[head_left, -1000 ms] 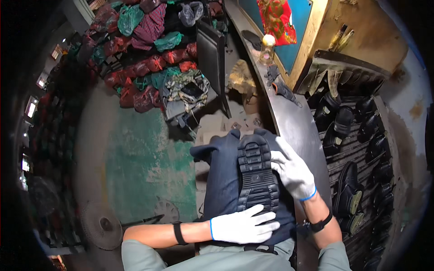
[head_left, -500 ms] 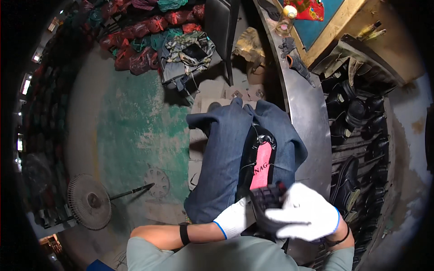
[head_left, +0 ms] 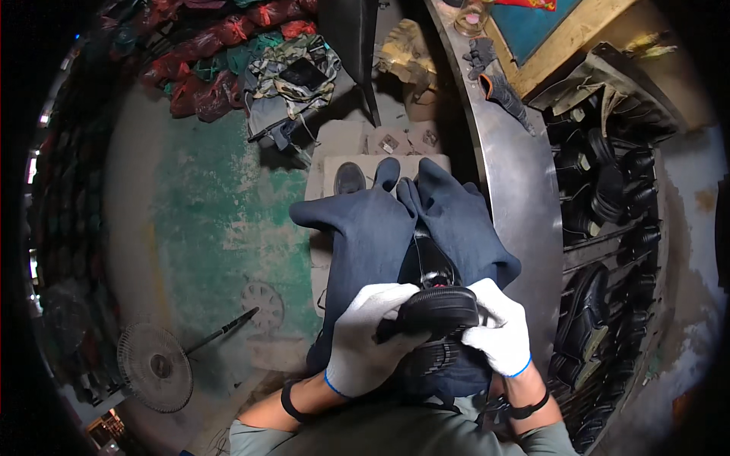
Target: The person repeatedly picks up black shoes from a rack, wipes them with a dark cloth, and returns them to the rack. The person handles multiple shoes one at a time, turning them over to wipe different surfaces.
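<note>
Both my hands wear white knit gloves with blue cuffs. Between them is a black rubber shoe sole [head_left: 437, 310], its ribbed edge and tread showing. My left hand [head_left: 369, 334] closes around the sole's left side, thumb on top. On its right side my right hand [head_left: 498, 327] grips the edge with curled fingers. Just beyond the sole, a glossy black shoe upper [head_left: 427, 262] lies between my thighs, with only a speck of pink or red showing. Whether sole and upper touch I cannot tell. Dark blue cloth [head_left: 365, 235] covers my legs.
A metal-topped bench [head_left: 521, 197] runs along my right, with dark work gloves [head_left: 502, 91] on it. Beyond it a rack holds several black shoes [head_left: 585, 311]. At left stands a fan [head_left: 156, 366]. Ahead are a chair with camouflage clothing [head_left: 296, 80] and red bags [head_left: 205, 95].
The sole has turned, and both hands now hold it from opposite sides. My left hand has come further into view. The shoe's pink bottom, plain before, is now almost wholly hidden.
</note>
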`<state>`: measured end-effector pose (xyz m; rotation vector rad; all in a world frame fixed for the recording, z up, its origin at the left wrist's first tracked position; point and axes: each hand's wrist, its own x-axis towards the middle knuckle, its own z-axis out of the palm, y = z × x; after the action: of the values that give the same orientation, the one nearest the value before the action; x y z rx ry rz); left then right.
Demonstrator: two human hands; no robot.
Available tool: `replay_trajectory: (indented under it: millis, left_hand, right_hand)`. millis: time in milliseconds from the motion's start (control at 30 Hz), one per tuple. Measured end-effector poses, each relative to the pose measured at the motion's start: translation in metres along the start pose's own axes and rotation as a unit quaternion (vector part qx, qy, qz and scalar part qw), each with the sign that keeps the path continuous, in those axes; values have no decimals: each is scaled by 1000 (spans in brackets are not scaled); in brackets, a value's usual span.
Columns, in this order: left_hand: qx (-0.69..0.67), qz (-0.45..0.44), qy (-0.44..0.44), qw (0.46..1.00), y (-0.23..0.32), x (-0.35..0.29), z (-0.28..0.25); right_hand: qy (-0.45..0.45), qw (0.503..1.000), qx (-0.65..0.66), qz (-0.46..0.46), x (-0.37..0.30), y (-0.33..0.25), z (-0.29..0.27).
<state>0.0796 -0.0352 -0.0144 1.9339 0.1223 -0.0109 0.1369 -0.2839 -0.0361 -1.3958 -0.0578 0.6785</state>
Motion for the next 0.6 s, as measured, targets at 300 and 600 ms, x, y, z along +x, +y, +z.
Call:
replay_trajectory:
  millis: [300, 600]
  left_hand:
    - [58, -214, -80, 972, 5, 43, -15]
    - [277, 144, 42, 949, 3, 4, 15]
  right_hand:
    - [105, 965, -241, 19, 20, -8, 5]
    - [154, 927, -319, -125, 0, 1, 31]
